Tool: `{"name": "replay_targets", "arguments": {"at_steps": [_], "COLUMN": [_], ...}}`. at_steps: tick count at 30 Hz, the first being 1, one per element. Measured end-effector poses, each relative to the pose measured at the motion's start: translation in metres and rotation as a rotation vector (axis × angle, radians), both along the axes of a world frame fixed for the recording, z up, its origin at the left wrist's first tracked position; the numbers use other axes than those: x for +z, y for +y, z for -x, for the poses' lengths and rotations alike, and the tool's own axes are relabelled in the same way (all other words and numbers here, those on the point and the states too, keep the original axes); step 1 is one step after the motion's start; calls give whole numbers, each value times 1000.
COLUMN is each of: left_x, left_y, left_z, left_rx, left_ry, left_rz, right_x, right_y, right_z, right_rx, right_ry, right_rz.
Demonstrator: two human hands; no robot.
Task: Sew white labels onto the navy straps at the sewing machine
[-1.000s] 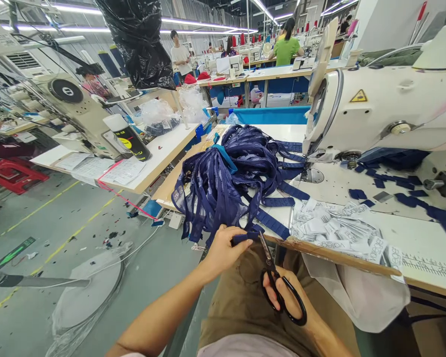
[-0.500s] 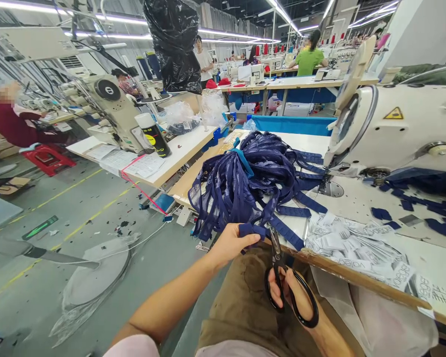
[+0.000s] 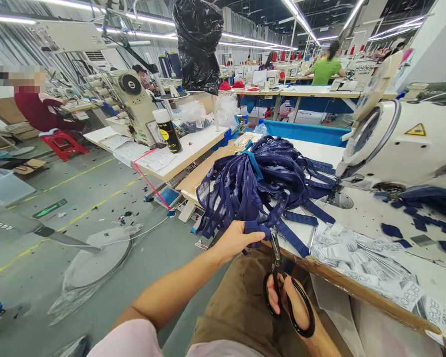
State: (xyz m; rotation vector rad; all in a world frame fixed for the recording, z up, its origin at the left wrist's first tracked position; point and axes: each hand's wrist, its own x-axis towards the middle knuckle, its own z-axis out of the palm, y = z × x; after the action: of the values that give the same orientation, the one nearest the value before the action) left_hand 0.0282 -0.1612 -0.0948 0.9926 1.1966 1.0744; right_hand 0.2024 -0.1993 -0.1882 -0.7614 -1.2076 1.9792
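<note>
Between the thumb and fingers of my left hand (image 3: 238, 241) is the end of a navy fabric strap (image 3: 257, 228). My right hand (image 3: 292, 297) has its fingers through the black handles of a pair of scissors (image 3: 277, 260). The scissor tips point up and touch or nearly touch the strap just right of my left fingers; whether the blades are on the fabric I cannot tell. Just beyond my hands, a large bundle of navy straps (image 3: 234, 183) lies on the table, tied with a teal band (image 3: 253, 163). Several strap ends fan out to the right.
A white sewing machine (image 3: 405, 144) stands at the right, with navy scraps (image 3: 391, 230) on its bed. White printed labels (image 3: 357, 253) lie along the table's front edge. A spray can (image 3: 168, 131) is on the left table. Co-workers sit farther off.
The view has turned slightly left, so the surroundings sit farther right. My hands keep the same hold on the strap and scissors, with little visible movement.
</note>
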Motion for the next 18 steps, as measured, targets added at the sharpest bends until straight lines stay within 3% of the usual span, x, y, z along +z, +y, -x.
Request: {"name": "replay_targets", "arguments": {"at_steps": [3,10,18], "left_x": [-1,-5,-3], "left_y": [1,2,2], "left_z": [-1,-1,-1], "left_rx": [13,-1,-9], "left_ry": [-2,-4,3], "left_rz": [16,4,24], "right_x": [-1,8,1], "right_y": [4,4,2], "right_z": [2,10,5], "right_rx": [12,-181,-192], "right_ry": [14,-33,-52], "right_rz": [3,-7,7]}}
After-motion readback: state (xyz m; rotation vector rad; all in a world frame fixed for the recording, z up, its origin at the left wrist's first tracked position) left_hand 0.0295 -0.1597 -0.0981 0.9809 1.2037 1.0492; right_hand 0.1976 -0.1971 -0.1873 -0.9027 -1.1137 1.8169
